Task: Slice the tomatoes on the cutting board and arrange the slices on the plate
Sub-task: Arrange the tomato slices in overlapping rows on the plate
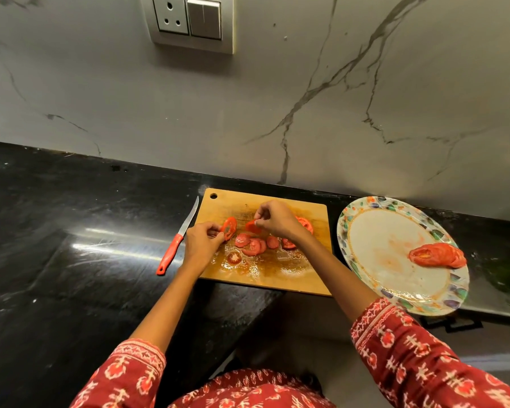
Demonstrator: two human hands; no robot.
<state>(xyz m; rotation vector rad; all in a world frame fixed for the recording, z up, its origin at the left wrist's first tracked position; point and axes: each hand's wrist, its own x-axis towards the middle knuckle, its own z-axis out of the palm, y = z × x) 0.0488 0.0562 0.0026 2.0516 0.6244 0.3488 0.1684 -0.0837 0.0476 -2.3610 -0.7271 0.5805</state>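
Slicing done, transfer step; left hand (202, 240) pinches tomato slice (229, 228); right hand (277, 217) pinches another slice (252, 226), frame centre; next: carry to plate (365, 219) at right

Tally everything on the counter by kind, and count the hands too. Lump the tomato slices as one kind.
Knife: 1
Cutting board: 1
Plate: 1
Tomato slices: too overlapped to count exactly
Hands: 2, left hand and right hand, each pinching a slice
Total: 5, slices aside
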